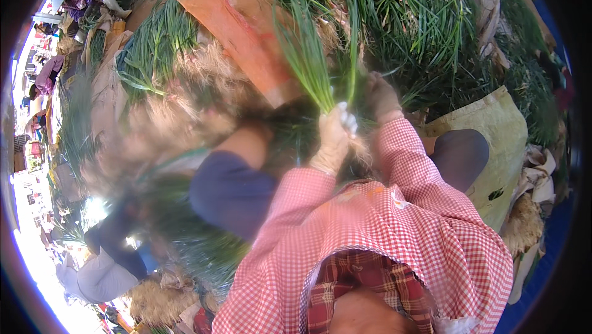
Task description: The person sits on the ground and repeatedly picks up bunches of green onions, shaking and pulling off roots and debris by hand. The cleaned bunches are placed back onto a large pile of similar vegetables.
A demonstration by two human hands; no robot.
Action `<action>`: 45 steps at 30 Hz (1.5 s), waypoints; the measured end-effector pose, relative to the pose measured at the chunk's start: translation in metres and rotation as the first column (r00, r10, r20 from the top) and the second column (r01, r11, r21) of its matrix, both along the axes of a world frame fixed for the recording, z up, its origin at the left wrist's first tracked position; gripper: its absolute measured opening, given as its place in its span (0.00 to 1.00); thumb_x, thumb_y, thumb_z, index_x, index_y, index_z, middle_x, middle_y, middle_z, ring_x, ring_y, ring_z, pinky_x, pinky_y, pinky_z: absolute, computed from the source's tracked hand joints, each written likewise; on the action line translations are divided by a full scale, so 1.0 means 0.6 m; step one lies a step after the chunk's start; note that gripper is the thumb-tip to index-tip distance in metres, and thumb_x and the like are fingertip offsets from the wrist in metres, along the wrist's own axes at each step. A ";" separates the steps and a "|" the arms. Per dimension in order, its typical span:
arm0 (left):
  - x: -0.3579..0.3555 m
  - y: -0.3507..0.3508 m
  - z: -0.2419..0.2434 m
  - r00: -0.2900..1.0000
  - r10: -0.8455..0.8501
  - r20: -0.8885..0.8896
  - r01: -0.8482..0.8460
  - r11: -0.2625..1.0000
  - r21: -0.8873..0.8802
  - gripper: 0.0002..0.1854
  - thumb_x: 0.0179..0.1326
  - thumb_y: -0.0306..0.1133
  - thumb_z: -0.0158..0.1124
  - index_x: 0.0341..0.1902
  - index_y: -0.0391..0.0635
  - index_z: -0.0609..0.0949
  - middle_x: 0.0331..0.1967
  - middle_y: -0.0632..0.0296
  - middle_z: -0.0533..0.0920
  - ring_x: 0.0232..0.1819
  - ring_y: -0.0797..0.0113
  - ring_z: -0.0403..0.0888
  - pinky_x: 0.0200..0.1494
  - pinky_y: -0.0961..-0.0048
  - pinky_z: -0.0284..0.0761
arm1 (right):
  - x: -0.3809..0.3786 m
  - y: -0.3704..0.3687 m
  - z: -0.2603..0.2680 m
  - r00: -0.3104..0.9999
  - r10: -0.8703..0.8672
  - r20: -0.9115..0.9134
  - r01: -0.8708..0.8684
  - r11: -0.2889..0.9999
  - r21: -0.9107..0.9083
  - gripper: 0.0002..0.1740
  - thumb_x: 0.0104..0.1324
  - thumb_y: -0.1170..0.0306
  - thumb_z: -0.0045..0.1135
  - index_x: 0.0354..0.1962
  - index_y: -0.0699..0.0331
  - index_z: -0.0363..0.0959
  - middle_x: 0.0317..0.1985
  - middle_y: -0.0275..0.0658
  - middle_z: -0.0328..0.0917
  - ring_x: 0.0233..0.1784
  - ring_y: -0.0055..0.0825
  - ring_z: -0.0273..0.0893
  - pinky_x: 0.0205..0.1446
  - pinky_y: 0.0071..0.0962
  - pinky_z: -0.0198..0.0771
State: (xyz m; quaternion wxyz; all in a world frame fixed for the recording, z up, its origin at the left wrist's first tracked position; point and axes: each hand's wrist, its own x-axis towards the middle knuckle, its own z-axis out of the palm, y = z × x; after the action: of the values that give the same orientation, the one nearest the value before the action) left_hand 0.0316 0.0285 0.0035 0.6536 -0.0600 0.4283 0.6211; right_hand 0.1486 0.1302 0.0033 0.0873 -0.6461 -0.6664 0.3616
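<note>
My left hand (pixel 334 135), in a pale glove, is closed round the lower stems of a bunch of green onions (pixel 307 61); the white bulbs show at its fingers and pale roots hang below. My right hand (pixel 383 93), also gloved and blurred, is just right of the bunch, near a few more green leaves; whether it grips anything is unclear. Beyond the hands lies a large heap of green onions (pixel 416 19). More bunches with brown roots (pixel 157 43) lie at the upper left. An orange sack (pixel 245 33) is spread between the heaps.
My bent knees are on both sides of my hands. A yellowish woven sack (pixel 499 149) lies at the right. More green onions (pixel 199 241) lie at the lower left, by a person in pale clothing (pixel 104 278). Other people sit at the far left edge.
</note>
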 end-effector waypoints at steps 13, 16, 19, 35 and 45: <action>-0.025 -0.012 0.068 0.965 0.236 0.117 -0.235 0.972 -0.018 0.07 0.71 0.30 0.47 0.45 0.50 0.76 0.20 0.73 0.59 0.20 0.76 0.58 0.19 0.77 0.60 | -0.058 -0.050 0.016 0.846 0.488 0.214 -0.533 0.793 0.295 0.10 0.64 0.64 0.57 0.42 0.51 0.79 0.40 0.38 0.81 0.43 0.37 0.81 0.48 0.37 0.75; -0.056 -0.029 0.107 0.977 0.185 0.104 -0.211 0.895 0.392 0.22 0.72 0.32 0.47 0.69 0.54 0.69 0.19 0.74 0.54 0.19 0.78 0.54 0.17 0.81 0.56 | -0.035 -0.015 0.047 0.889 0.331 0.317 -0.345 0.939 -0.014 0.11 0.68 0.62 0.53 0.40 0.52 0.83 0.33 0.40 0.84 0.38 0.39 0.83 0.47 0.33 0.76; -0.096 -0.024 0.145 0.956 0.259 0.141 -0.294 0.799 0.524 0.26 0.73 0.35 0.52 0.73 0.55 0.64 0.22 0.73 0.58 0.21 0.79 0.56 0.18 0.84 0.57 | -0.003 0.001 0.077 0.792 -0.407 -0.455 0.009 0.754 -0.657 0.23 0.70 0.59 0.52 0.59 0.60 0.72 0.56 0.40 0.77 0.52 0.28 0.79 0.48 0.30 0.75; -0.164 -0.037 0.232 0.938 0.142 0.315 -0.332 0.622 0.709 0.49 0.52 0.07 0.51 0.78 0.53 0.53 0.80 0.52 0.46 0.56 0.62 0.79 0.24 0.89 0.76 | -0.023 -0.001 0.084 0.926 0.347 0.147 -0.361 0.929 0.080 0.17 0.70 0.64 0.52 0.55 0.53 0.70 0.49 0.45 0.79 0.44 0.37 0.81 0.43 0.32 0.77; -0.182 0.005 0.131 0.935 0.046 0.353 -0.170 0.929 0.329 0.22 0.62 0.21 0.58 0.62 0.38 0.71 0.54 0.51 0.77 0.40 0.69 0.77 0.30 0.81 0.73 | -0.049 0.169 -0.064 0.854 -0.269 -0.445 0.177 0.955 -0.237 0.13 0.70 0.65 0.49 0.49 0.57 0.75 0.39 0.39 0.82 0.42 0.31 0.79 0.44 0.28 0.71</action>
State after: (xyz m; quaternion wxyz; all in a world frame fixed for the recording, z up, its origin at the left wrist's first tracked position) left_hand -0.0779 0.0315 0.0824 0.6818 -0.0710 0.1864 0.7038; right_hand 0.1195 0.2313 -0.0352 0.2272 -0.6167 -0.5082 0.5567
